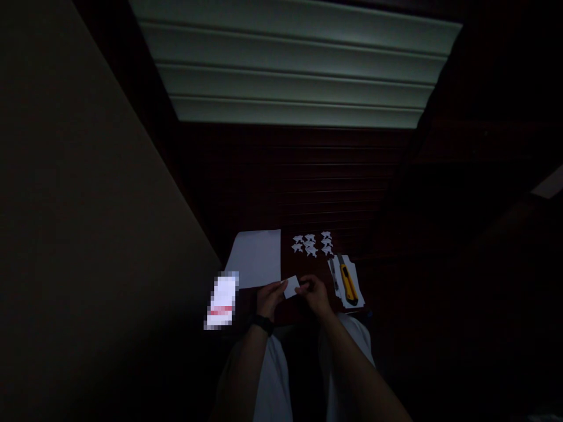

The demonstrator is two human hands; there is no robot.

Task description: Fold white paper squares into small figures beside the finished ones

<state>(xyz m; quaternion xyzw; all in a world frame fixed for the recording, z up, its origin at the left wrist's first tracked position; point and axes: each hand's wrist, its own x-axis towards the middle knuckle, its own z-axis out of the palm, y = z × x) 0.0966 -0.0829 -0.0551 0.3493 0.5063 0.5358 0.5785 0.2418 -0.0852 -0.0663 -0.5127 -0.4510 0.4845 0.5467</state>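
Note:
A small white piece of paper (291, 287) is held up between my two hands near the table's front edge. My left hand (269, 298), with a dark band on the wrist, pinches its left side. At its right edge the fingers of my right hand (315, 293) close on the paper, thumb below. Beyond my hands lies a large white sheet (257, 258) on the left. Several small folded paper figures (310, 243) sit in loose columns at the back of the table.
On the right a yellow utility knife (349, 285) rests on a stack of white paper (358, 287). A bright, pixelated rectangle (223, 300) is at the left. A wall (109, 176) rises on the left, and pale horizontal slats (299, 76) stand behind the dark table.

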